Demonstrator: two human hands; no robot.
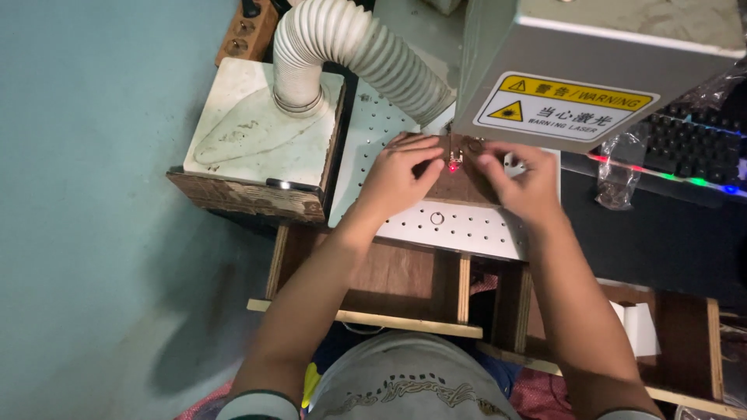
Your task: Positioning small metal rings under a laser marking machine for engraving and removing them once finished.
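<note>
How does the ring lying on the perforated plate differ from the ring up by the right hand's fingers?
The loose ring lies alone on the white perforated plate, untouched; the other ring sits by the right hand, under the grey laser housing. The loose one looks paler; the other darker. Both are small metal circles.

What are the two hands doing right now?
Left hand: fingers curled, touching the brown pad by the red dot.
Right hand: fingers bent on that pad; grip unclear.

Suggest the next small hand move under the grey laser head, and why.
Probably nudge the small metal piece until it sits under the red laser dot: left hand and right hand both pinch around it on the brown wooden block.
</note>
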